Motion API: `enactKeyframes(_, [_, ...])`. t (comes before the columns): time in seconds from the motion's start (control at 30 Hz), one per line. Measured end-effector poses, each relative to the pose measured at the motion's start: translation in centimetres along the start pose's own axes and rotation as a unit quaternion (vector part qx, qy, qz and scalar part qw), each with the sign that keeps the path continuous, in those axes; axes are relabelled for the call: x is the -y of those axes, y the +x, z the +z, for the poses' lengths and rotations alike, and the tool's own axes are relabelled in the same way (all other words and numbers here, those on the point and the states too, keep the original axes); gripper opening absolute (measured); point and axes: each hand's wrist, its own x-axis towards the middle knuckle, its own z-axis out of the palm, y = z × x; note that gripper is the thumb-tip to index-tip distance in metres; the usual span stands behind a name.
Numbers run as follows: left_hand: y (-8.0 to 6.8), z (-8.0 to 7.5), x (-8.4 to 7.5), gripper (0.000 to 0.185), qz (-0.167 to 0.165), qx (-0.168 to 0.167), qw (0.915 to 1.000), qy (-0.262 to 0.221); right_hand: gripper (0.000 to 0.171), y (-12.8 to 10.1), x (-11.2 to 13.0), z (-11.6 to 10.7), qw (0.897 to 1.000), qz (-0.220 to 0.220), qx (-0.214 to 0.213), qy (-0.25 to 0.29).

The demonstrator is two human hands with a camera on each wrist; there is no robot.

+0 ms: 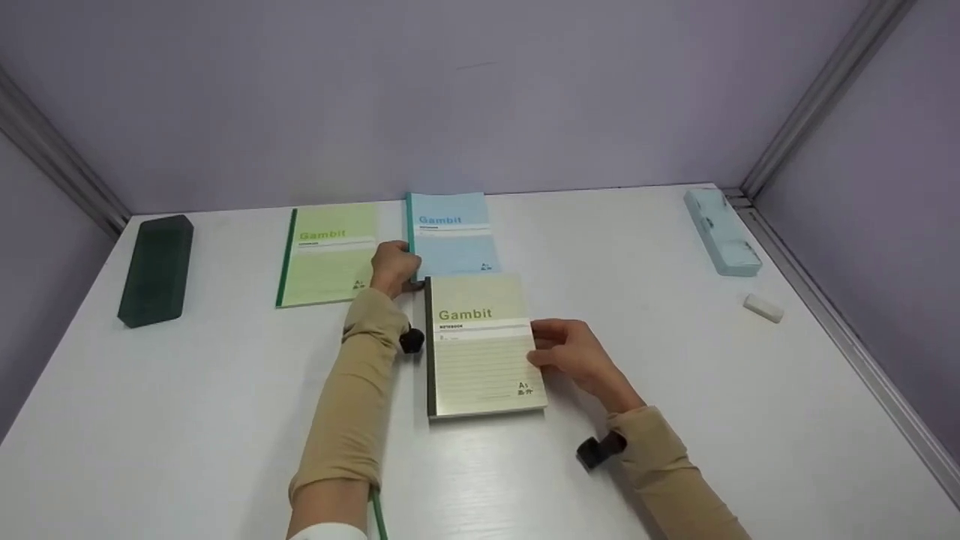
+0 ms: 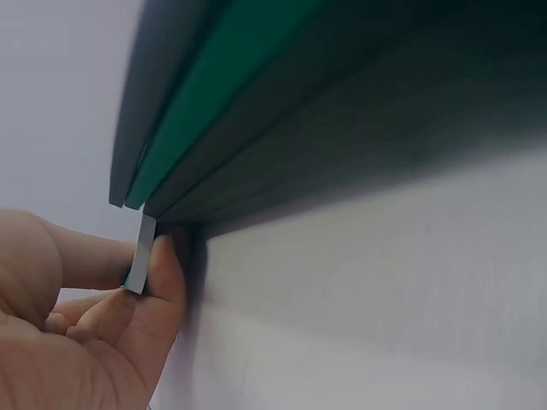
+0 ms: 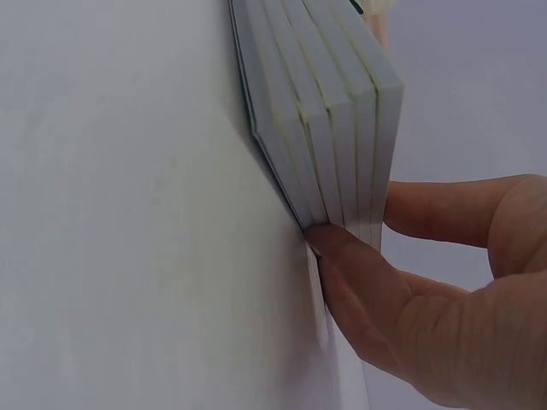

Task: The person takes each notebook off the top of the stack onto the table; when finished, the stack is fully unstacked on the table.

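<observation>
A stack of notebooks, topped by a pale yellow-green notebook (image 1: 480, 375) with a dark spine, is in the middle of the head view. My right hand (image 1: 574, 352) grips its right edge, thumb on the cover and fingers underneath. Several page blocks (image 3: 342, 128) show in the right wrist view. Behind the stack lies a blue notebook (image 1: 454, 247) with a teal spine. My left hand (image 1: 394, 266) pinches its near-left corner; the thin edge (image 2: 141, 256) shows between thumb and fingers in the left wrist view. The stack hides part of the blue notebook's near edge.
A green notebook (image 1: 330, 262) lies left of the left hand. At the far left is a dark green case (image 1: 156, 270). A light blue case (image 1: 721, 232) and a white eraser (image 1: 763, 308) sit at the right. Walls (image 1: 480, 97) border the white table.
</observation>
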Motion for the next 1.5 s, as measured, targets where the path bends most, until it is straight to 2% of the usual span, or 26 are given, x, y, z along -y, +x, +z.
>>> enactKeyframes(0.2, [-0.2,-0.3,-0.1,0.047,0.004,-0.005,0.9998,0.018,0.053,0.1,0.4,0.2,1.000,0.008,0.001,-0.006])
enactKeyframes(0.37, [-0.4,-0.5,-0.1,0.041,0.010,-0.029,0.9978,0.059,0.055,0.1,0.5,0.3,1.000,0.012,0.011,-0.002])
enactKeyframes(0.47, [-0.5,-0.4,-0.2,0.036,0.030,-0.062,0.9932,0.093,0.055,0.0,0.5,0.1,1.000,0.006,0.022,0.004])
enactKeyframes(0.67, [-0.4,0.3,-0.3,0.011,0.059,-0.129,0.9802,0.139,0.055,0.0,0.5,-0.4,1.000,0.001,0.029,0.003])
enactKeyframes(0.77, [-0.4,0.6,-0.3,0.018,0.069,-0.146,0.9765,0.143,0.056,0.1,0.4,-0.5,1.000,0.011,0.019,-0.001])
enactKeyframes(0.93, [-0.1,1.1,-0.3,0.018,0.072,-0.162,0.9736,0.144,0.056,0.3,0.4,-1.0,1.000,0.011,0.012,-0.008])
enactKeyframes(1.1, [-0.2,1.2,-0.2,0.022,0.071,-0.157,0.9752,0.138,0.057,0.5,0.4,-1.1,1.000,0.014,0.015,-0.009])
enactKeyframes(1.23, [-1.3,1.2,-0.4,0.031,0.082,-0.145,0.9791,0.117,0.056,0.6,0.2,-1.4,1.000,0.017,0.016,-0.015])
enactKeyframes(1.37, [-3.7,1.0,-0.7,0.044,0.078,-0.086,0.9886,0.096,0.056,0.7,0.3,-1.8,1.000,0.016,0.012,-0.015])
enactKeyframes(1.5, [-6.7,1.1,-0.4,0.050,0.049,-0.014,0.9954,0.082,0.057,0.7,0.4,-2.0,1.000,0.020,0.015,-0.007])
